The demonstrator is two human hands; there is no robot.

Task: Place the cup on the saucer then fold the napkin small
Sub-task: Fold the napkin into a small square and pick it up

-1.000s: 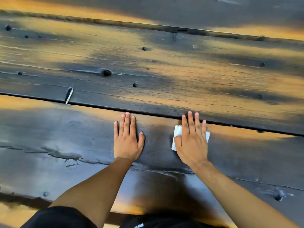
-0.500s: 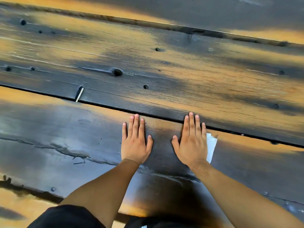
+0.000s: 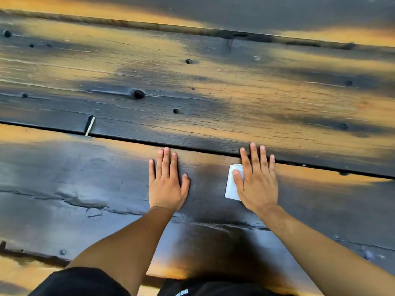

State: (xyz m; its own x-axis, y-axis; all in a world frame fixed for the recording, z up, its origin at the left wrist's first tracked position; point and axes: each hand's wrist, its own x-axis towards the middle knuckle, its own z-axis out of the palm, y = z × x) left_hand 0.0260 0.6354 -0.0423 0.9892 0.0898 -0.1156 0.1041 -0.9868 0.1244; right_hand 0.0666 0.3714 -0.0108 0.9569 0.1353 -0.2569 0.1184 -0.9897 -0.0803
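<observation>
White folded napkin [image 3: 231,184] is lying under right hand [image 3: 257,184], fingers flat, pressing; left hand [image 3: 166,186] is resting flat, holding nothing, on wooden table [image 3: 213,92].

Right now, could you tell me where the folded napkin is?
In the head view, the napkin lies flat on the wooden table, mostly under the right hand, just short of the plank gap, right of the left hand.

A dark, worn plank desk [image 3: 106,184] is carrying a small folded white napkin [image 3: 232,184] on its near plank, just short of the gap between planks. Both hands are lying flat on it: left hand [image 3: 165,184] bare wood, right hand [image 3: 257,184] covering the napkin.
</observation>
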